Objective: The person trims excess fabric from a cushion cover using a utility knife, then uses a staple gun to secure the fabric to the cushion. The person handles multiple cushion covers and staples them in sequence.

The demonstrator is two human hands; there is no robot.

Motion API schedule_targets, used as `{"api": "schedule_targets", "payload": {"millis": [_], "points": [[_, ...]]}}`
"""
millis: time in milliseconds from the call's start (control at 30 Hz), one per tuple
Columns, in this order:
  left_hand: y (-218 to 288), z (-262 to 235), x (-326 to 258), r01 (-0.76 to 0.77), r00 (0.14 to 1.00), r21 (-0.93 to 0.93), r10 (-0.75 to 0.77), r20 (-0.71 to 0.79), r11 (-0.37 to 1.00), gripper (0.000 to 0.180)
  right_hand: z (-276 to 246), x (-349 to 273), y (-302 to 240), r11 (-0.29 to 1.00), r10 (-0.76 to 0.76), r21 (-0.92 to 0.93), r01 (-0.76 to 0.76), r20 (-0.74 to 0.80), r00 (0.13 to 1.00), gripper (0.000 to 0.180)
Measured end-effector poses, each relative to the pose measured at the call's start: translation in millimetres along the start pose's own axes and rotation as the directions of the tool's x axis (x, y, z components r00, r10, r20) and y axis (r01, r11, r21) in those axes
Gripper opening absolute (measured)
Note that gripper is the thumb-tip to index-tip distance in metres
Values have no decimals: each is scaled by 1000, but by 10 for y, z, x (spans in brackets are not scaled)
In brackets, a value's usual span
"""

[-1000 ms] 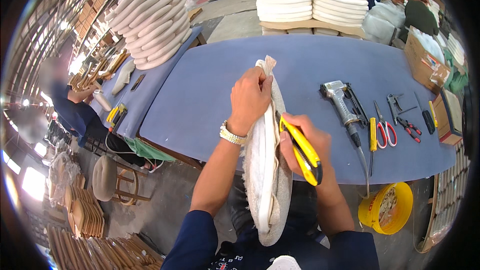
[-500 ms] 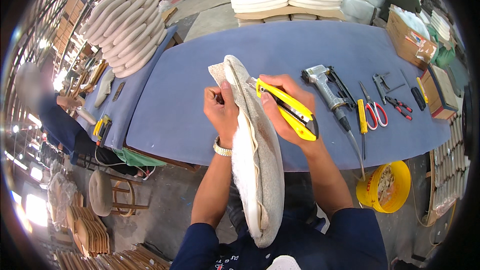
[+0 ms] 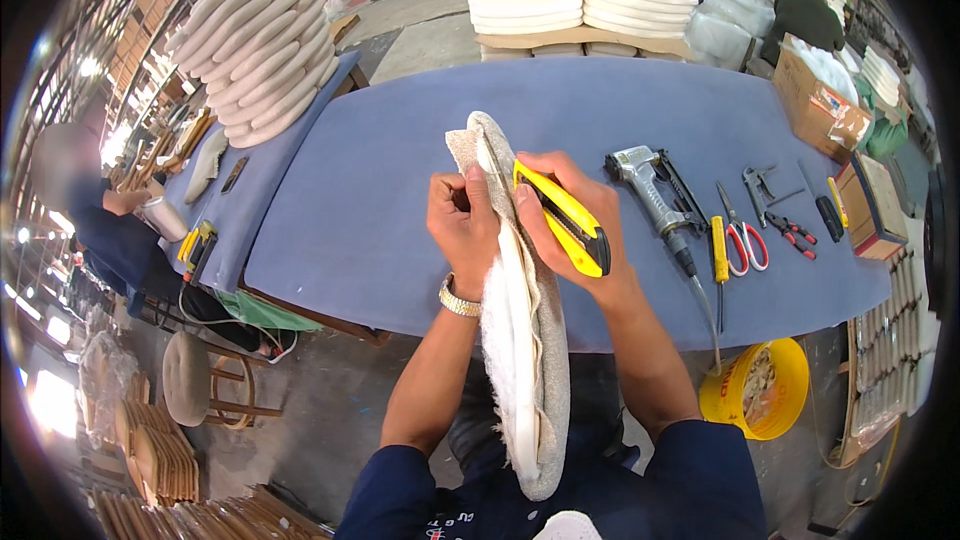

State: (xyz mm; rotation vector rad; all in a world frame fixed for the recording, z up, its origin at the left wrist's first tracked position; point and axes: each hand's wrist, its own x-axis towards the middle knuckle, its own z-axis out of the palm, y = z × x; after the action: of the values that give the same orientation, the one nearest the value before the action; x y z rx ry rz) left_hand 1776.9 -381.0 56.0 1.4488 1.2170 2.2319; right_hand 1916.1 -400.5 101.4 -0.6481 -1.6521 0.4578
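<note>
Upholstered seat pad, cream and fabric-wrapped, stands on edge between the person's two hands in the head view, its long axis running from the chest up and away toward the blue counter, the far end resting at the counter's near part. It points almost straight away from the body, tilted slightly left at the top. The left hand has its grip closed on the pad's upper edge, pinching the loose fabric there. The right hand is closed around a yellow utility knife, which lies slantwise just right of the pad's top edge, its tip toward the fabric held by the left hand. Both hands are level with each other, one on each side of the pad.

Further right on the counter lie a pneumatic stapler, scissors and pliers. Stacks of finished pads sit far left.
</note>
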Motion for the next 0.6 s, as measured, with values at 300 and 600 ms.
{"api": "schedule_targets", "payload": {"millis": [300, 600], "points": [[48, 65, -24, -26, 1000, -10, 26, 16, 1000, 27, -37, -16, 32, 1000, -2, 27, 3, -30, 1000, 22], [137, 179, -19, -58, 998, -86, 57, -10, 995, 29, -161, -119, -51, 1000, 0, -31, -3, -92, 996, 21]]}}
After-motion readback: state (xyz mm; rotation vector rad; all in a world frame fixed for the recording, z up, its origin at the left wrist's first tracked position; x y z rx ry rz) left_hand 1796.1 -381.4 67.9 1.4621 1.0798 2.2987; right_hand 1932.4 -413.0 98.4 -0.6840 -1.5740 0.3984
